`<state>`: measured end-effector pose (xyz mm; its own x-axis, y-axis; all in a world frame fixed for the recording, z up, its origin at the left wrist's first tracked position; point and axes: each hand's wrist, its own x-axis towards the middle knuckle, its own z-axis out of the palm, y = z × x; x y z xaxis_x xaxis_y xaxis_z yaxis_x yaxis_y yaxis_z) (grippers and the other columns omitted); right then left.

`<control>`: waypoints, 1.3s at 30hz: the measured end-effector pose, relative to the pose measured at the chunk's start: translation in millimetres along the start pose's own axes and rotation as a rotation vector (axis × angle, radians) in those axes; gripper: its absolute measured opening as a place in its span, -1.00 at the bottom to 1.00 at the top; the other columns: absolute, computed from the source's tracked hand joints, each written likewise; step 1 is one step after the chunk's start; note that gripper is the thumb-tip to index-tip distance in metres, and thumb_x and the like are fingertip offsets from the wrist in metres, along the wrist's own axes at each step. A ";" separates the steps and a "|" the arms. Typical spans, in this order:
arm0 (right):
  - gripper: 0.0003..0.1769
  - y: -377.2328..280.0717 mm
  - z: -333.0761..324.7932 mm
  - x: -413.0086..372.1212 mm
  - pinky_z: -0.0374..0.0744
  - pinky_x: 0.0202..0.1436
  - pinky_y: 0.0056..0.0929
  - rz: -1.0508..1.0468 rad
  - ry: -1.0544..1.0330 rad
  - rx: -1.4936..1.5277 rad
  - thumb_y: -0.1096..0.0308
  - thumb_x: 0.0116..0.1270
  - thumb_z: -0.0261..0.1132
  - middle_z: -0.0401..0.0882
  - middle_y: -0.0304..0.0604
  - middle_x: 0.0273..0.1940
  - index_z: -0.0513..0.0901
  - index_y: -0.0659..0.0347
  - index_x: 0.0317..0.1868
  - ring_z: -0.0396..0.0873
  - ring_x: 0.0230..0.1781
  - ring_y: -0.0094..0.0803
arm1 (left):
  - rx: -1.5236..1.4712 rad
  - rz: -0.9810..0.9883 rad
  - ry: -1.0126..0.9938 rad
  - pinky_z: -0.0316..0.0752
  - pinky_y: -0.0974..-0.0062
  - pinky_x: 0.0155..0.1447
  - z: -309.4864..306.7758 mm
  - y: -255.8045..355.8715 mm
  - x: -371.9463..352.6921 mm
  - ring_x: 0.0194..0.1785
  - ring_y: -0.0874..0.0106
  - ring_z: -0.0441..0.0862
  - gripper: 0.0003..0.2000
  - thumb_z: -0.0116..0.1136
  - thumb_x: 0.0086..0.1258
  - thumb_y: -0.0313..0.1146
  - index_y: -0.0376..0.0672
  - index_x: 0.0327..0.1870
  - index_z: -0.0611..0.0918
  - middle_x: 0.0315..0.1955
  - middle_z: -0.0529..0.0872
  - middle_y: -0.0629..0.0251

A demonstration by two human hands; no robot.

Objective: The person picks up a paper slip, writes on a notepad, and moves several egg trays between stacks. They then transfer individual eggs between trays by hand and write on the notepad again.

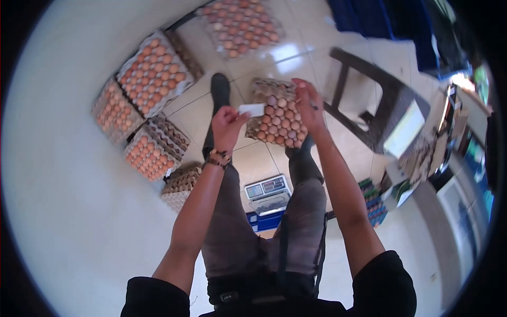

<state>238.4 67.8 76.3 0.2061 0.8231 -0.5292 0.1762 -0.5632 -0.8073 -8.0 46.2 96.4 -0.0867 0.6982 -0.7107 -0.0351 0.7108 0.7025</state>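
Observation:
A white paper slip (251, 110) is pinched between the thumb and fingers of my left hand (228, 126), over the left edge of an egg tray. That tray of brown eggs (282, 122) sits on a stack of grey-brown pulp trays (261, 89), between my legs. My right hand (309, 103) is at the tray's right edge with its fingers curled together. A small dark tip shows at the side of this hand; I cannot tell what it belongs to.
Several stacks of egg trays (153, 74) stand along the wall at left, with another egg tray (240, 26) ahead. A dark plastic chair (364, 100) is at right, with paper (404, 129) on it. A digital scale (268, 193) lies below, between my thighs.

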 end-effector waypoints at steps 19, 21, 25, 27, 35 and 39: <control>-0.83 76.8 -285.6 -121.8 0.66 -0.30 -0.59 -0.203 1.117 0.689 0.56 0.32 0.36 0.71 -0.13 -0.30 0.67 0.39 -0.09 0.69 -0.36 -0.52 | 0.455 0.414 -0.431 0.44 0.72 -0.36 450.5 -33.2 -90.9 -0.44 0.67 0.56 -0.72 0.52 0.16 -0.50 -0.24 -0.35 0.54 -0.49 0.68 0.34; -0.81 85.4 -282.5 -112.3 0.66 -0.31 -0.58 -0.216 1.096 0.647 0.59 0.24 0.38 0.70 -0.13 -0.28 0.67 0.39 -0.12 0.70 -0.36 -0.50 | 0.448 0.440 -0.413 0.46 0.71 -0.36 447.7 -38.3 -84.8 -0.44 0.67 0.56 -0.71 0.53 0.16 -0.49 -0.25 -0.35 0.54 -0.49 0.68 0.35; -0.81 101.2 -277.6 -93.2 0.66 -0.32 -0.57 -0.232 1.097 0.549 0.61 0.17 0.41 0.68 -0.12 -0.28 0.67 0.40 -0.18 0.72 -0.37 -0.46 | 0.473 0.450 -0.387 0.49 0.63 -0.37 448.2 -36.3 -86.0 -0.47 0.63 0.59 -0.69 0.55 0.10 -0.44 -0.26 -0.40 0.53 -0.53 0.70 0.31; -0.82 106.6 -276.6 -88.6 0.66 -0.33 -0.57 -0.239 1.100 0.523 0.60 0.16 0.42 0.69 -0.12 -0.29 0.68 0.40 -0.20 0.72 -0.38 -0.46 | 0.535 0.425 -0.363 0.46 0.72 -0.35 451.0 -32.8 -88.1 -0.42 0.67 0.57 -0.69 0.55 0.14 -0.46 -0.26 -0.35 0.53 -0.48 0.68 0.34; -0.80 112.7 -272.4 -82.5 0.68 -0.34 -0.56 -0.229 1.101 0.398 0.56 0.14 0.47 0.70 -0.09 -0.31 0.69 0.40 -0.22 0.71 -0.43 -0.47 | 0.504 0.426 -0.368 0.53 0.57 -0.37 451.2 -35.0 -82.4 -0.47 0.60 0.61 -0.67 0.58 0.07 -0.40 -0.28 -0.40 0.54 -0.54 0.71 0.30; -0.81 114.8 -270.8 -78.5 0.67 -0.36 -0.55 -0.267 1.121 0.357 0.55 0.13 0.47 0.70 -0.07 -0.32 0.70 0.40 -0.23 0.71 -0.44 -0.46 | 0.532 0.401 -0.375 0.55 0.55 -0.35 451.8 -31.7 -80.2 -0.47 0.58 0.63 -0.67 0.58 0.07 -0.39 -0.29 -0.39 0.56 -0.53 0.72 0.27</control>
<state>503.1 -81.2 95.9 0.9562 0.2895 0.0432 0.1010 -0.1877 -0.9770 449.9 6.5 114.3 0.3552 0.8265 -0.4367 0.4207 0.2759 0.8642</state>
